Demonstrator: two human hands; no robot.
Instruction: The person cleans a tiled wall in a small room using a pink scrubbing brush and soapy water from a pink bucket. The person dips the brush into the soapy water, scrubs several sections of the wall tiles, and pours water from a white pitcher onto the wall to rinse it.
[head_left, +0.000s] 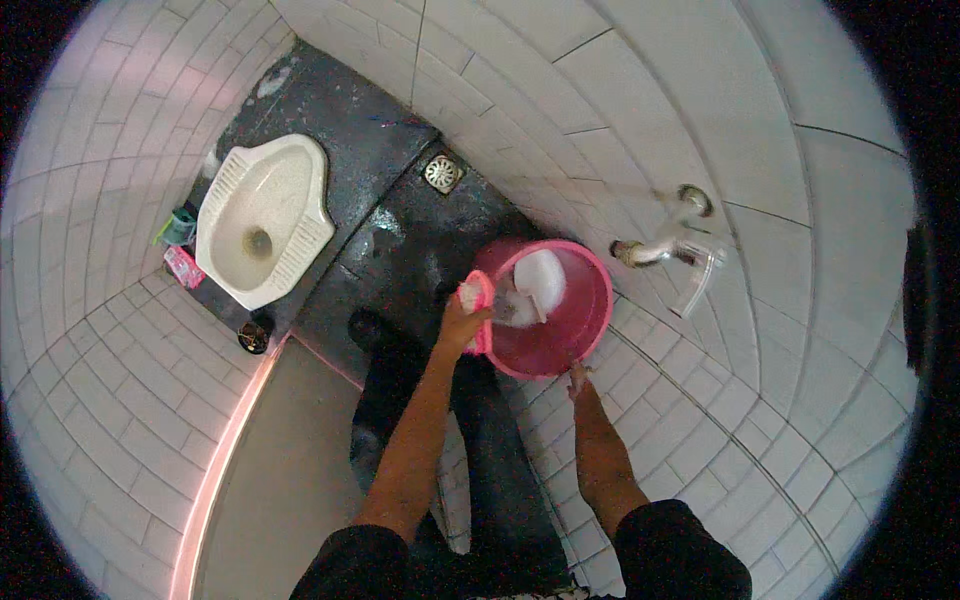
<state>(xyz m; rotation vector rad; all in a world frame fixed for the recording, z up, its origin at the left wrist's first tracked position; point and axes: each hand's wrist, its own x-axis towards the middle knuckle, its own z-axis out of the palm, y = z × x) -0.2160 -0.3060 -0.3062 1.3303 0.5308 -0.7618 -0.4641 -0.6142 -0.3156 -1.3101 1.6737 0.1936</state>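
A pink plastic bucket (592, 345) stands tilted before me, with a white round object (540, 279) inside that looks like a mug or bowl. My left hand (463, 324) grips a bright pink thing (481, 341), perhaps a scrubbing brush or cloth, at the bucket's left rim. Something pale and translucent lies between that hand and the white object; I cannot tell what it is. My right hand (579, 379) is at the bucket's near rim, its fingers partly hidden by the bucket wall.
A white ceramic squat toilet (281, 202) is set in the dark wet floor (360, 135) at upper left. Beside it are a green container (180, 227), a pink packet (184, 267) and a small dark pot (253, 337). A metal floor drain (443, 174) and a wall tap (667, 251) lie beyond.
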